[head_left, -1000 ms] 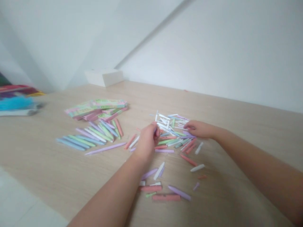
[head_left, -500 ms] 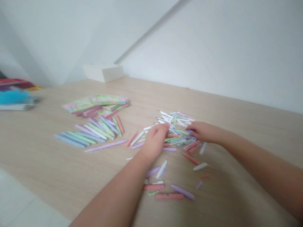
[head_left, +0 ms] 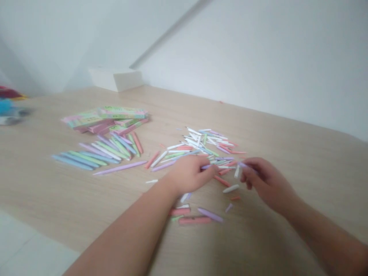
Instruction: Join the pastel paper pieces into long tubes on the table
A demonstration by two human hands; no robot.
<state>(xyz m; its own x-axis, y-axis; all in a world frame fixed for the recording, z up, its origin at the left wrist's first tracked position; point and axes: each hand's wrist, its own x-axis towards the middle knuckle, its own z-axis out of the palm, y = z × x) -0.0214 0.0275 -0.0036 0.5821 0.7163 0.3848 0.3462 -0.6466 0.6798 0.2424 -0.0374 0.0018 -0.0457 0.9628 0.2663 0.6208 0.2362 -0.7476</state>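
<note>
My left hand (head_left: 188,174) is closed, thumb and fingers pinching a purple pen piece (head_left: 206,167) whose far end is hidden in the palm. To its right, my right hand (head_left: 266,188) is also closed, holding another purple pen piece (head_left: 242,165) at its fingertips, pointed towards the left hand; the two pieces are apart. Both hands hover at the near side of a loose heap of thin white sticks (head_left: 198,140) and coloured pen parts. A white piece (head_left: 237,171) shows just beside the right fingertips; blur hides whether it is touched.
Left of the heap lies a row of pastel pens (head_left: 115,149), with one purple pen (head_left: 120,168) in front. Printed pink-green boxes (head_left: 122,112) are stacked behind. Loose coral pieces (head_left: 195,220) and a purple piece (head_left: 209,214) lie nearer me. A white box (head_left: 115,78) stands by the wall.
My right hand has drawn back from the heap towards me, bringing a purple piece. My left hand has shifted right, now with a purple piece visible in its pinch. The view has shifted slightly right.
</note>
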